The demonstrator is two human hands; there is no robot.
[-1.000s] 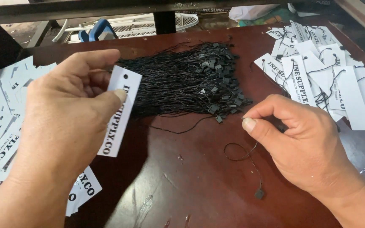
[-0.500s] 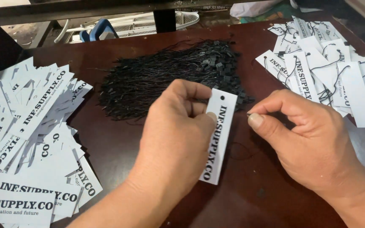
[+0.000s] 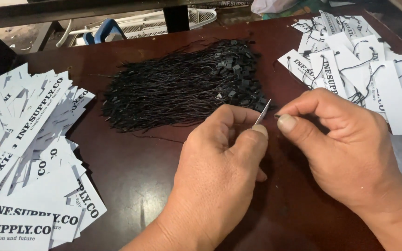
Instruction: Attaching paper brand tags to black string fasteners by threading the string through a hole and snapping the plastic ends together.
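Pinching a white tag [image 3: 262,113] edge-on, left hand [image 3: 219,172] meets right hand [image 3: 345,148], whose fingers nip a black string end

A dark red-brown table [image 3: 131,176] carried the work. On it lay a heap of black strings [image 3: 182,86], loose white tags [image 3: 22,158] and strung white tags [image 3: 359,60].

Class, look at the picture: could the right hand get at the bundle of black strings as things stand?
Probably yes. The bundle of black strings lies open on the table, just beyond the right hand, with nothing between them. But that hand's fingertips are pinched at the edge of the tag that the left hand holds.
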